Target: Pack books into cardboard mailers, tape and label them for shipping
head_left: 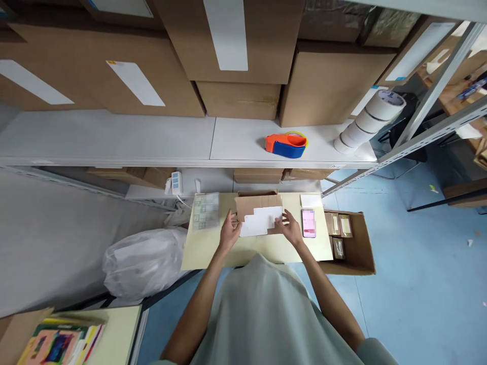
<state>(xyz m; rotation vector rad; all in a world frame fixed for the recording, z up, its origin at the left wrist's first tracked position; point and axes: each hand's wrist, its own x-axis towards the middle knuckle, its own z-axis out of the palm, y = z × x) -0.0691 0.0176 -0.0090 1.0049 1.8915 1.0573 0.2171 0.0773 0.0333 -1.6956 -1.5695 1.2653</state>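
Observation:
A small brown cardboard box [247, 204] is between my hands over the cream work table [304, 251]. A white label [258, 221] with a stepped outline covers much of its near face. My left hand [230, 232] grips the box at its left edge, thumb toward me. At the right edge my right hand [290, 228] holds the box, its thumb and fingertips at the label's right end. A phone [308, 223] with a lit pink screen lies to the right of this hand. Beyond my left hand is a clear plastic sheet or bag [206, 211] with green print.
An orange and blue tape dispenser [286, 145] and stacked tape rolls [367, 121] stand on the shelf [152, 134], beneath large cartons [243, 40]. An open carton [359, 243] of small boxes sits right of the table. A white plastic bag [146, 261] bulges at left.

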